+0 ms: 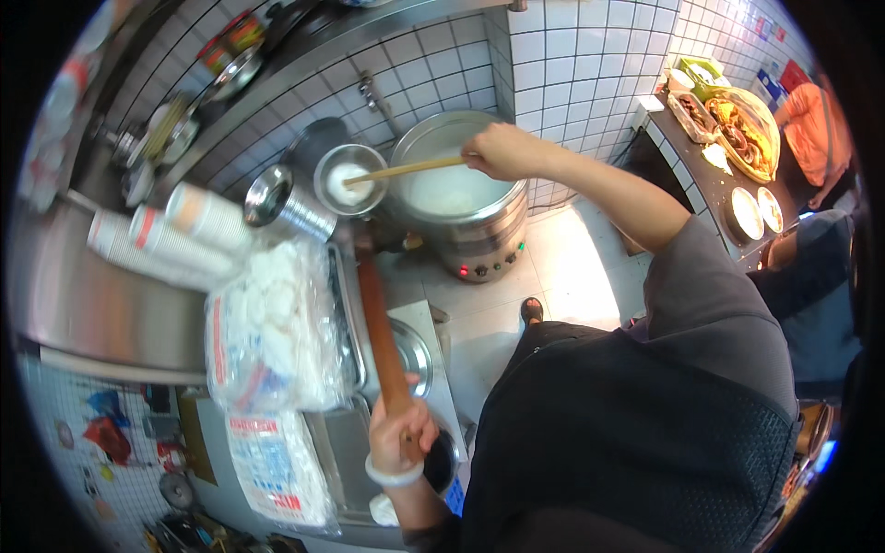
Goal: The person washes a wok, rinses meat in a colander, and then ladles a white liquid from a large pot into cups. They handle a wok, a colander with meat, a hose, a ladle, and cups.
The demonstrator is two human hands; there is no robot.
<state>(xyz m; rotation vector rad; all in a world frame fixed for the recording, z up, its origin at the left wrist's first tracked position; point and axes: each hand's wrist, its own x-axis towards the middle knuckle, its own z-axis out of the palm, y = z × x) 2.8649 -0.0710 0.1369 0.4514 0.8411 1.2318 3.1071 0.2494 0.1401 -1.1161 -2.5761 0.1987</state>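
Observation:
My left hand, with a white bangle at the wrist, grips a long brown wooden handle. The handle runs up toward a round metal scoop or strainer, though their join is blurred. Inside the scoop lies a white mass; I cannot tell what it is. Above the big pot, my right hand is closed around a pale wooden stick or chopsticks, whose far end reaches the white mass. The large stainless electric pot holds cloudy whitish liquid and shows lit red and green lamps.
Stacked paper cups, a ribbed metal cylinder and plastic-wrapped white packs crowd the left counter. A metal shelf overhangs the wall. At right, a counter carries a food basket. Other people stand beyond it.

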